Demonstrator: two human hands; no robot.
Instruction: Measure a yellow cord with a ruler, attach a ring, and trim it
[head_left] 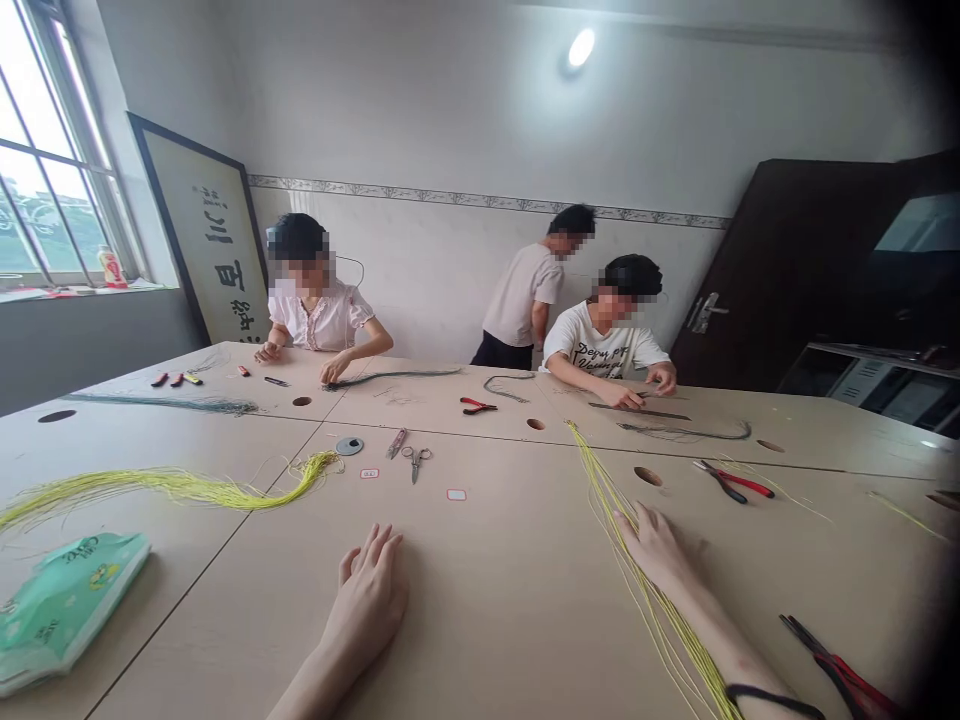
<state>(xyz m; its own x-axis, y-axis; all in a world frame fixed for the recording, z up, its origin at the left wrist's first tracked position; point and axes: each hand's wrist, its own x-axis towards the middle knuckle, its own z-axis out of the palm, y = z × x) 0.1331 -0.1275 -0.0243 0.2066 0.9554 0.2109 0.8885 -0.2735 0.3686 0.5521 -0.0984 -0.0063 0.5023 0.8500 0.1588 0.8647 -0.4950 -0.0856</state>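
Observation:
My left hand (pixel 375 585) rests on the table with its fingers loosely extended and nothing in it. My right hand (pixel 652 545) lies beside a long bundle of thin yellow wires (pixel 691 645), its thumb side touching the strands and its fingers lying loosely on the table. The bundle runs from the middle of the table down under my right forearm toward the near edge. Right of that forearm lie red-and-black pliers (pixel 832 665). Another pair of pliers (pixel 735 482) lies beyond my right hand. Small scissors (pixel 416 463) lie beyond my left hand.
A second yellow wire bundle (pixel 180 483) and a green tissue pack (pixel 75 605) lie at left. A grey disc (pixel 349 446) and small labels (pixel 456 495) sit mid-table. Two people handle dark strands (pixel 390 377) across the table (pixel 495 620); another stands behind. The tabletop has holes (pixel 648 476).

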